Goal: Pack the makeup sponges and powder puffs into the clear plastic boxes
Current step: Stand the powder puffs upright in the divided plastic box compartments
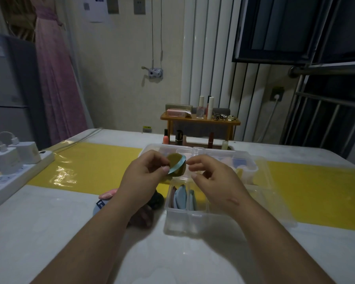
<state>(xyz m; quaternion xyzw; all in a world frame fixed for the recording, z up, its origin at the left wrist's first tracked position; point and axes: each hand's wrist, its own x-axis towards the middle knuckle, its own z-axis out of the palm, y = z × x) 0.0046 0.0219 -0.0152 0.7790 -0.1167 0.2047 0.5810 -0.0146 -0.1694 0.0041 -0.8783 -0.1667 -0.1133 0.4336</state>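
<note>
My left hand (147,171) pinches a round olive-green powder puff (177,163) with a light blue ribbon band, held above the table. My right hand (211,177) hovers beside the puff with curled fingers at its right edge; whether they touch it I cannot tell. Just below them stands a clear plastic box (184,216) holding several blue and dark red puffs on edge. A second clear box (244,160) behind it contains pink and blue pieces. Loose puffs lie under my left forearm: a pink one (108,194), a dark one (158,201) and a blue one (98,208).
A white power strip (12,175) with two chargers sits at the table's left edge. Lipsticks and a small wooden shelf (199,120) with cosmetics stand at the back. A yellow strip (90,167) runs across the white table.
</note>
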